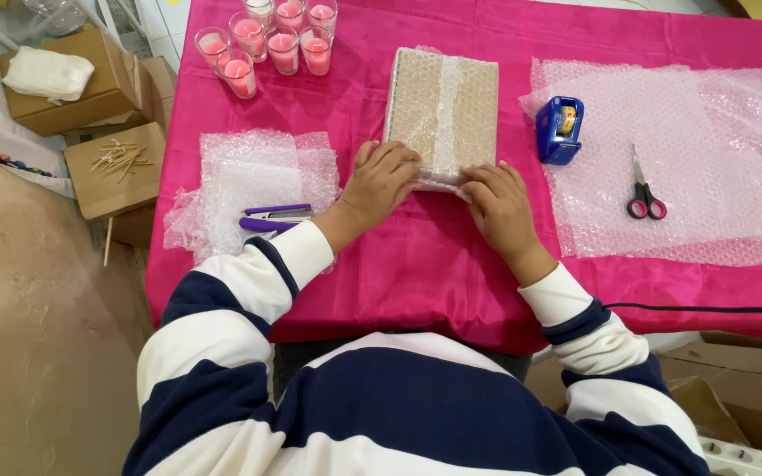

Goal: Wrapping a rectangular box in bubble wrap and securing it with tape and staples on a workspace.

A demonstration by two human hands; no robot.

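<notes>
A flat cardboard box wrapped in bubble wrap (443,110) lies on the pink tablecloth (416,264), a strip of clear tape running down its middle. My left hand (379,183) presses on the box's near left corner, fingers curled over the wrap. My right hand (500,204) presses on the near right corner, folding the loose wrap at that end. Both hands touch the package.
A blue tape dispenser (559,130) and pink-handled scissors (643,192) sit on a large bubble-wrap sheet (707,141) at right. A purple stapler (273,218) lies on smaller bubble wrap (240,176) at left. Several pink candles in glasses (271,37) stand at the back. Cardboard boxes (72,84) sit left of the table.
</notes>
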